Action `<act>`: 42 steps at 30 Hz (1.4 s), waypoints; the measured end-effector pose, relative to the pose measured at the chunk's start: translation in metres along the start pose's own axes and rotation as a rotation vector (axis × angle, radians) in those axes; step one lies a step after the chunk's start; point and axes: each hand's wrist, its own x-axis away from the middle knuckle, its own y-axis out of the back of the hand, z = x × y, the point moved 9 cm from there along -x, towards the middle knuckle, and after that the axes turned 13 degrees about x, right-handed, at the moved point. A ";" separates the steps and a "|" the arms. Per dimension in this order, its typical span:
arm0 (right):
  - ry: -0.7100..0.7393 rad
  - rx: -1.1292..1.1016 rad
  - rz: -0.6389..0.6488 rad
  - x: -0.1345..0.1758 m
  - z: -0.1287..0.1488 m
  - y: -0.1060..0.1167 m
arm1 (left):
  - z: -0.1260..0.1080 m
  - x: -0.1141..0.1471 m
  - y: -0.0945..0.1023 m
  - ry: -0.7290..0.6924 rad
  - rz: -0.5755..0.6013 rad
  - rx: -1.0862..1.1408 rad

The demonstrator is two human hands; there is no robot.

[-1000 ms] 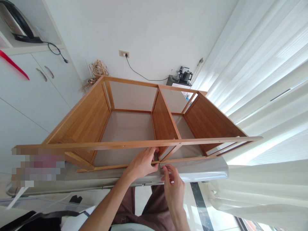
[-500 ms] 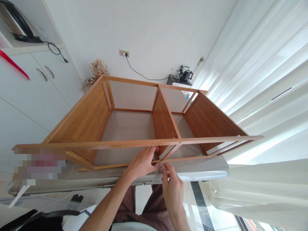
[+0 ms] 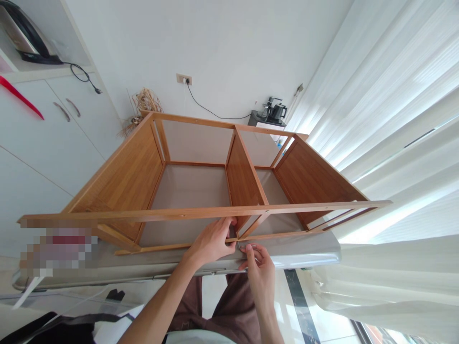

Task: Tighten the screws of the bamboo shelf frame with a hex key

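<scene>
A wooden shelf frame (image 3: 201, 213) lies on its side across the table (image 3: 304, 248), its middle panel (image 3: 247, 174) dividing it into two bays. My left hand (image 3: 211, 242) grips the lower front rail where it meets that panel, thumb in front and fingers reaching inside. Just to the right, my right hand (image 3: 261, 263) is closed on a thin, bent metal hex key (image 3: 241, 247) at the rail's joint. Its tip at the joint is too small to make out clearly.
A pixelated patch (image 3: 60, 248) covers something at the table's left end. White cabinets (image 3: 46, 143) stand to the left, holding a kettle (image 3: 28, 38). Long white curtains (image 3: 394, 119) hang on the right. A black coffee maker (image 3: 274, 110) stands behind the frame.
My right hand's fingers have shifted slightly right and changed their hold on the hex key, which turns a little at the joint. My left hand keeps its place.
</scene>
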 end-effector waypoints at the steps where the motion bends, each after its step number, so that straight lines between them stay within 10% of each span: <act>1: 0.000 -0.009 -0.003 0.000 0.000 0.000 | 0.000 0.000 0.000 0.001 0.001 0.001; 21: 0.169 0.360 -0.127 0.011 0.002 0.001 | -0.001 0.001 0.001 -0.001 0.000 -0.010; 33: 0.679 0.757 -0.255 0.027 0.042 -0.006 | 0.000 0.001 0.000 0.005 0.007 -0.005; 42: 0.496 0.624 -0.170 0.020 0.036 -0.002 | 0.002 0.001 0.000 0.009 0.000 -0.006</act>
